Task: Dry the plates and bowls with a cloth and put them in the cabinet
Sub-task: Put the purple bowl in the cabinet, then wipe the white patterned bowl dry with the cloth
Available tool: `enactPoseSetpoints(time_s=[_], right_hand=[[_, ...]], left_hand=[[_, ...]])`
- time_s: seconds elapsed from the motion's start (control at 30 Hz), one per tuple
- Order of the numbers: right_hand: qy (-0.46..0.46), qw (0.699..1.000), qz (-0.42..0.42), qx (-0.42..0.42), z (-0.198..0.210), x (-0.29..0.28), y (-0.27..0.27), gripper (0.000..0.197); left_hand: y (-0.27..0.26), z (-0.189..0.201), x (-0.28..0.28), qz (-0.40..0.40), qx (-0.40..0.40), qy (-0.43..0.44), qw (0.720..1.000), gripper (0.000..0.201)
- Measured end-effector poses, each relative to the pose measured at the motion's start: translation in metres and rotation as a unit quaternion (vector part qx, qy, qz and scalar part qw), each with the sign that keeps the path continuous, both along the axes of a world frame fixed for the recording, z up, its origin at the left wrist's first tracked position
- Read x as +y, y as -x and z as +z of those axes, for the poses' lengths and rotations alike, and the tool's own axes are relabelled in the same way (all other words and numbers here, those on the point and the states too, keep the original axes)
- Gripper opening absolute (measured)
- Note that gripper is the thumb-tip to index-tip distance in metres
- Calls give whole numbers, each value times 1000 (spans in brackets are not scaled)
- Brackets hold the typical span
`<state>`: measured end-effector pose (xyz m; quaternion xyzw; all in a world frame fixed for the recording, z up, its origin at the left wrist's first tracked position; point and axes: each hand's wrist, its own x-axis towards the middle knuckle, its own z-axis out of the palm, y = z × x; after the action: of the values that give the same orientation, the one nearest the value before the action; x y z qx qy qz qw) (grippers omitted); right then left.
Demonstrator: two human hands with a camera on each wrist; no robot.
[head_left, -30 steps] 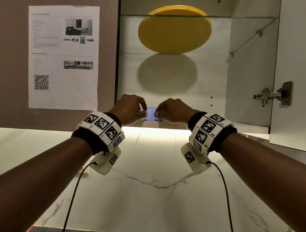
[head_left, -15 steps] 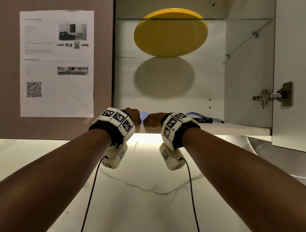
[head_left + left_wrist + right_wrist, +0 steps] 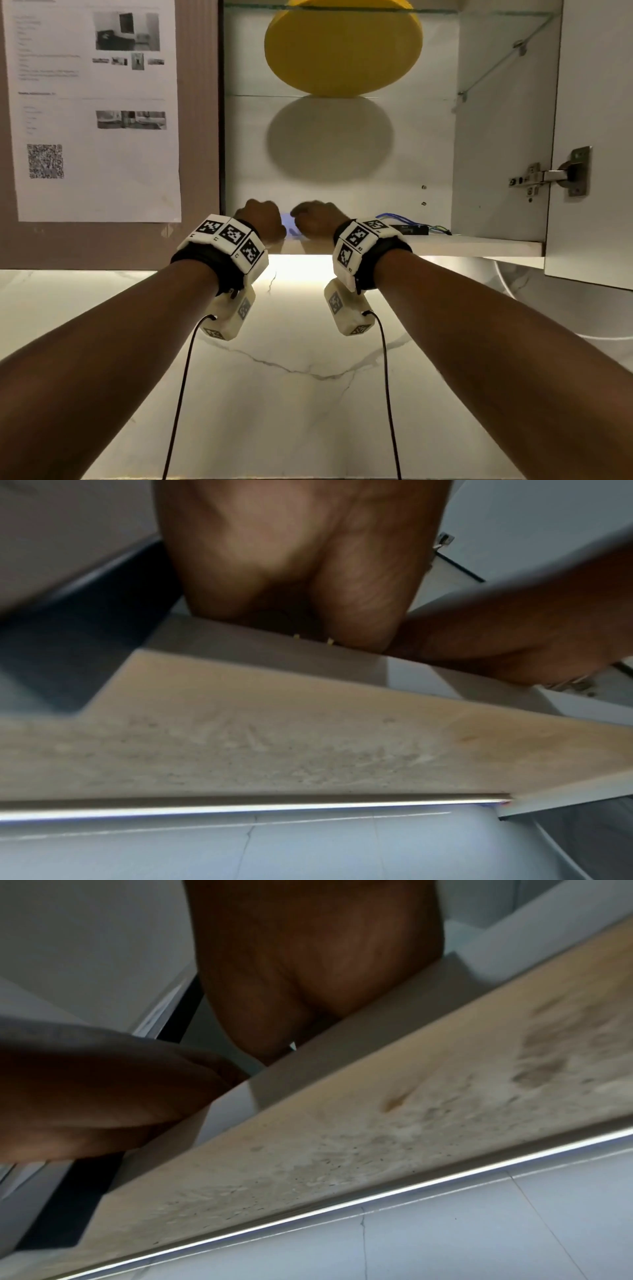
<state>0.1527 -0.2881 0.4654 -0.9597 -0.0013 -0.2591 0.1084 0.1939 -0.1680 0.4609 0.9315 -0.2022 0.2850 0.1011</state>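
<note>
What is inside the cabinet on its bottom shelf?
Both hands, left hand and right hand, reach onto the bottom shelf around a bluish item, mostly hidden between them. Right of them lies a bundle of wires.

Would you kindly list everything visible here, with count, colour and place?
Plates: stack, exact count unclear, yellow, on the cabinet's glass shelf.
Blue item: one, mostly hidden between the hands, on the cabinet's bottom shelf.
Wires: a small bundle, blue and dark, right on the bottom shelf.
Cabinet door: one, white, open, right.
Paper notice: one, white, on the closed brown door, left.
Countertop: one, white marble, below.
Left hand: fingers curled at the blue item.
Right hand: likewise.
</note>
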Motion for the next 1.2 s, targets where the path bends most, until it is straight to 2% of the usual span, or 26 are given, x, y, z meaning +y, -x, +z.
enactPoseSetpoints(time_s=[0.1,0.13,0.2,0.3,0.37,0.43,0.5,0.6,0.67,0.8,0.93,1.03,1.2], right_hand=[[-101,980,43,-163,-8,-13,19,33],[-134,969,61,-200,-15,-16,30,31],[-133,944,71,-292,-38,-20,53,27],[-61,901,71,-424,-79,-28,72,26],[-22,882,60,-466,-105,-30,84,26],[2,875,34,-482,-130,-32,96,25],[21,884,13,-467,-156,-37,108,23],[27,919,-3,-393,-201,-54,120,25],[30,939,-15,-341,-231,-67,126,25],[-7,968,-53,-245,-297,-91,138,24],[-63,974,-80,-202,-349,-107,148,22],[-106,975,-90,-176,-373,-112,150,21],[-147,976,-112,-114,-422,-110,159,24]], left_hand=[[12,-19,10,-99,-57,138,984,29],[21,-29,11,-138,-90,174,971,30],[43,-52,11,-198,-155,229,940,32],[56,-96,7,-198,-252,222,921,29],[62,-125,5,-187,-287,208,916,33],[68,-159,3,-204,-284,195,916,36],[74,-193,4,-211,-260,175,926,38],[80,-241,13,-191,-178,178,949,42],[79,-266,23,-184,-138,190,954,42],[81,-321,47,-178,-45,171,968,41],[87,-368,65,-136,55,121,982,43],[91,-401,72,-92,90,95,987,41],[100,-473,88,-79,147,68,984,39]])
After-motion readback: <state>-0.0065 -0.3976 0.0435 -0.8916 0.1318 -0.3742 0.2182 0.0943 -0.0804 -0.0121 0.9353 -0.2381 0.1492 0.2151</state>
